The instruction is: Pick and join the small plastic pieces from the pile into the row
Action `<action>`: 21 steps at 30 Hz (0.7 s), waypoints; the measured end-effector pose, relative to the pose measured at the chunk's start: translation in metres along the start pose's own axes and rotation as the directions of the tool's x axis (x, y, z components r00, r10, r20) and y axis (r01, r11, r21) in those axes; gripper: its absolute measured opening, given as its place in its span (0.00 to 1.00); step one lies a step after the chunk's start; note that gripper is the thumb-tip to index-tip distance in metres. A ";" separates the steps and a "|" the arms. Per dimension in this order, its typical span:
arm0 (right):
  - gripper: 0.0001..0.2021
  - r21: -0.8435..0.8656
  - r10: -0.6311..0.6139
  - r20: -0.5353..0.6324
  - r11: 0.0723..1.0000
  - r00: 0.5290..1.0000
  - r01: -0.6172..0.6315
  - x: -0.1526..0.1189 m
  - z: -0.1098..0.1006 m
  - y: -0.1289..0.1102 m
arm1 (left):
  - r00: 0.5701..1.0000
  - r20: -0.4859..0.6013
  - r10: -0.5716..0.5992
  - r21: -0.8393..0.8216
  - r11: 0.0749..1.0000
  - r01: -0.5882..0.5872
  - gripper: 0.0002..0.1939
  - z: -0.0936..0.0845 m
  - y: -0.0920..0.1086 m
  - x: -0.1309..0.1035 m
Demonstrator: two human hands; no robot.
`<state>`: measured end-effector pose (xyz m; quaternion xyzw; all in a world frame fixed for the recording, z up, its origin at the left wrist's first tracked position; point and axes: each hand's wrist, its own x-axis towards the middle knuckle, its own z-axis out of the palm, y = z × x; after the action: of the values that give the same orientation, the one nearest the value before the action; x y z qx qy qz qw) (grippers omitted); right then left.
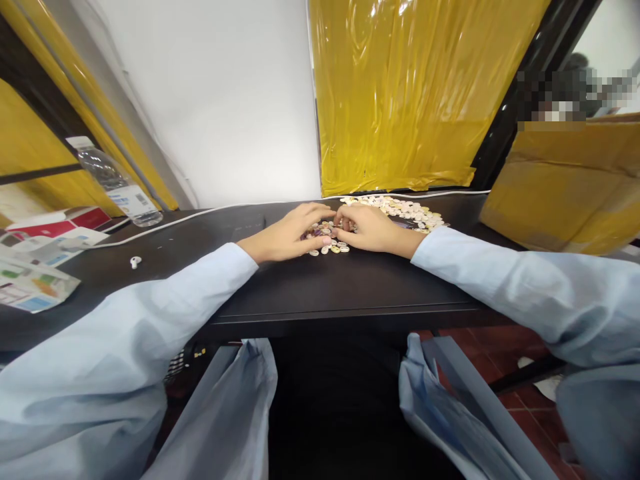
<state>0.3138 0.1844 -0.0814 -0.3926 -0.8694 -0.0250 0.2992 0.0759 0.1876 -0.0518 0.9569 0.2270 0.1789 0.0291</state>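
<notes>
Small pale oval pieces, like shells or beads, lie in a little pile (326, 248) on the dark table (320, 287). My left hand (295, 233) rests at the pile's left side, thumb and fingers apart around it. My right hand (367, 228) is on the right side with its fingers curled down onto the pieces; whether it grips any is hidden. The two hands nearly meet at the fingertips. Behind my right hand spreads a larger heap of similar pieces (415, 212).
A clear plastic bottle (123, 187), packets (37, 280) and a white earbud (135, 262) are at the left. A white cable (200, 212) runs along the back. A cardboard box (565, 187) stands at the right, with a blurred person beyond.
</notes>
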 end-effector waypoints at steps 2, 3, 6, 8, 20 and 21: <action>0.12 -0.008 -0.033 -0.014 0.999 0.999 0.033 0.001 0.001 0.001 | 0.999 0.040 -0.024 -0.001 1.000 0.024 0.37 0.002 0.000 -0.001; 0.12 -0.011 -0.036 -0.018 0.999 0.999 0.036 0.001 0.002 0.002 | 0.997 0.065 -0.041 0.003 0.999 0.041 0.41 0.003 0.000 -0.002; 0.10 -0.007 -0.012 -0.027 1.000 1.000 0.011 0.002 0.002 0.005 | 0.983 0.156 -0.100 0.027 0.995 0.097 0.45 0.006 -0.002 -0.003; 0.09 -0.007 0.011 -0.043 1.000 0.999 -0.011 0.002 0.002 0.007 | 0.973 0.192 -0.128 0.041 0.992 0.122 0.44 0.007 -0.004 -0.003; 0.12 0.004 0.023 -0.127 1.000 0.992 -0.022 0.003 0.001 0.006 | 0.909 -0.245 -0.337 -0.014 0.939 0.344 0.26 -0.003 -0.029 -0.005; 0.13 0.005 0.025 -0.115 1.000 0.993 -0.024 0.003 0.001 0.007 | 0.893 -0.268 -0.362 -0.010 0.928 0.373 0.26 -0.004 -0.033 -0.005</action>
<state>0.3163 0.1911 -0.0822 -0.4007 -0.8459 -0.0425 0.3495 0.0562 0.2152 -0.0542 0.8644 0.4092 0.2918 0.0119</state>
